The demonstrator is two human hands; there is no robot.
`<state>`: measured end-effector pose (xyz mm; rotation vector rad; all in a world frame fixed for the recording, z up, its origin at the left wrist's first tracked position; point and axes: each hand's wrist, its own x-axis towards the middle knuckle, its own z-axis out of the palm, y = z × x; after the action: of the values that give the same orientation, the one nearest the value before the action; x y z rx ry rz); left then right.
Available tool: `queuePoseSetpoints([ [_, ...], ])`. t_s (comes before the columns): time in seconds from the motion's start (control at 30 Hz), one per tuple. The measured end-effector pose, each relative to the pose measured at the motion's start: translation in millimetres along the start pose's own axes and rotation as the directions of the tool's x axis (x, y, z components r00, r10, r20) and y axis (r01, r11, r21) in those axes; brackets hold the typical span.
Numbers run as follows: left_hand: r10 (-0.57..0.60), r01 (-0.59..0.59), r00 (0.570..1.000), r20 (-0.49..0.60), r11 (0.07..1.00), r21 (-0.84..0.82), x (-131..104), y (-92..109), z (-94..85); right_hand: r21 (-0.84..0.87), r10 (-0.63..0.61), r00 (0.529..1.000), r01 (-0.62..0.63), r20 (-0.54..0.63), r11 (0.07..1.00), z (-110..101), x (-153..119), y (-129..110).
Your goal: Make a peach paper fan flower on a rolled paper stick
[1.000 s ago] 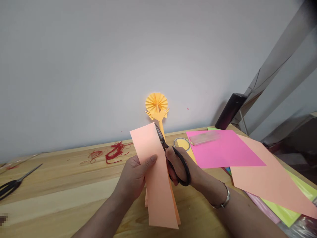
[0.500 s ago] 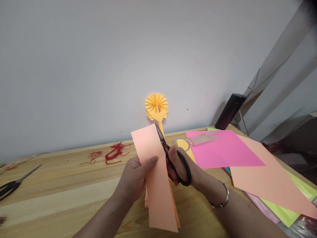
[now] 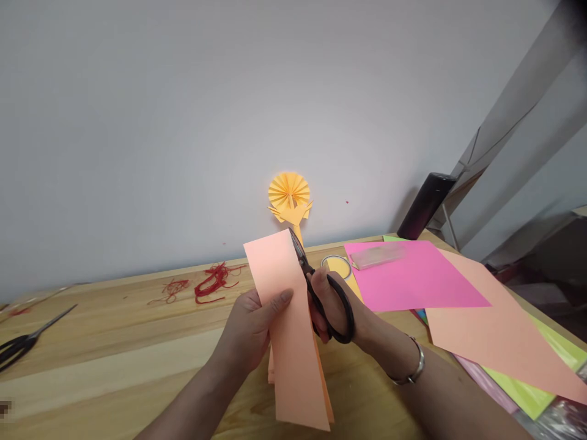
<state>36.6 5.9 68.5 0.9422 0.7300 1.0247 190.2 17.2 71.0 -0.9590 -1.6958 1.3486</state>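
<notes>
Peach folded paper (image 3: pixel 293 354), long and layered, is pinched in my left hand (image 3: pixel 252 330), thumb on its front face. My right hand (image 3: pixel 332 305) grips black-handled scissors (image 3: pixel 345 315), thumb through one loop. Their blades lie along the paper's upper right edge, partly hidden behind it; I cannot tell how far they are parted. Behind the paper's top, a yellow-orange paper fan figure (image 3: pixel 290 190) with a stem stands against the wall.
At left lie red threads (image 3: pixel 214 283) and a second pair of scissors (image 3: pixel 27 343). Right of my hands are a tape roll (image 3: pixel 336 267), a pink sheet (image 3: pixel 413 287), a peach sheet (image 3: pixel 495 342) and yellow-green paper (image 3: pixel 523 385). A black cylinder (image 3: pixel 425 206) leans at the back right.
The scissors' blades have shifted very slightly at the paper's top right corner. Both hands hold almost the same place.
</notes>
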Motion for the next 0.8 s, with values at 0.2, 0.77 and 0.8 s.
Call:
queuePoseSetpoints([
  [0.2,-0.008,0.008,0.999,0.036,1.0,-0.017,1.2,0.7,0.0,-0.002,-0.008,1.0,0.008,-0.006,1.0,-0.1,0.7,-6.6],
  [0.77,-0.014,0.005,0.962,-0.271,0.999,-0.034,6.1,-0.2,-10.4,-0.256,0.001,0.951,-0.084,-0.309,0.963,-35.5,6.6,-15.7],
  [0.8,-0.003,-0.009,0.957,-0.29,0.999,-0.04,7.0,1.5,-11.4,-0.35,0.032,0.956,-0.139,-0.293,0.926,-43.2,8.0,-14.9],
])
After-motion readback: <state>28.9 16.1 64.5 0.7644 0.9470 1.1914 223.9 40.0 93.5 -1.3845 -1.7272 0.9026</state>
